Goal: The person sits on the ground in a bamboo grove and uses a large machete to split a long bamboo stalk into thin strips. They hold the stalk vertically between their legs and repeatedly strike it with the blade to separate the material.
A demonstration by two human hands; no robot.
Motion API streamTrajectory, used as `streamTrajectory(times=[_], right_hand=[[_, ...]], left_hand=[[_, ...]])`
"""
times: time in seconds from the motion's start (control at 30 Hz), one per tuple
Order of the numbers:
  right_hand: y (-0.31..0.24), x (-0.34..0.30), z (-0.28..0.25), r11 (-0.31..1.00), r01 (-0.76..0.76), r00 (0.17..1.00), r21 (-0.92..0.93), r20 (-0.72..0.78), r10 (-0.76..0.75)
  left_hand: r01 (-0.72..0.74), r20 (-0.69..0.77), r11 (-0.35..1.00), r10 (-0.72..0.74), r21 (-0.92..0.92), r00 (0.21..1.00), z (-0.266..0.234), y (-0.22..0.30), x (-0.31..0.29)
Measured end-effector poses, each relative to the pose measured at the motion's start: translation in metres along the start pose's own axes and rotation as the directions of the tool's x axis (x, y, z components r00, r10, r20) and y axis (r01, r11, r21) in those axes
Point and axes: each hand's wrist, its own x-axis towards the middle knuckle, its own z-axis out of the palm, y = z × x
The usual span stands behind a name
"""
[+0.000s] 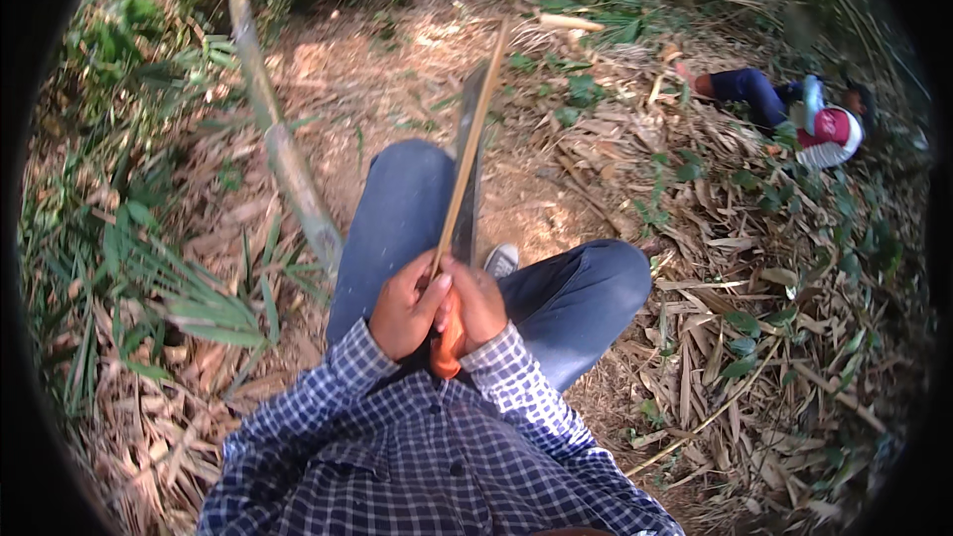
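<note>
Over my lap, my two hands are close together and touching. My right hand (478, 305) is wrapped round the orange handle (449, 342) of a machete, whose long dark blade (466, 124) points away from me, past my knee. A thin, light-brown bamboo strip (480, 111) runs along the blade and slants up to the right. Its near end is pinched between the fingers of my left hand (405, 316). Part of the blade is hidden behind the strip, and most of the handle lies under my fingers.
A bamboo pole (288, 164) slants down on the left, close to my bent knee. Green leaves (213, 318) and dry leaf litter (725, 278) cover the ground. At the far right another person (819, 129) sits on the ground. A cut bamboo piece (571, 22) lies ahead.
</note>
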Motion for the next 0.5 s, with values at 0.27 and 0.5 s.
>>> streamTrajectory(times=[0.27,0.5], right_hand=[[0.001,-0.003,0.007,0.99,0.079,0.997,-0.12,0.023,-0.077],[-0.027,0.004,-0.025,0.384,0.291,0.886,-0.876,0.095,-0.454]], left_hand=[[0.078,-0.297,0.997,-0.074,0.003,0.952,-0.017,-0.011,0.001],[0.299,-0.223,0.951,-0.309,-0.08,0.924,-0.047,0.013,0.003]])
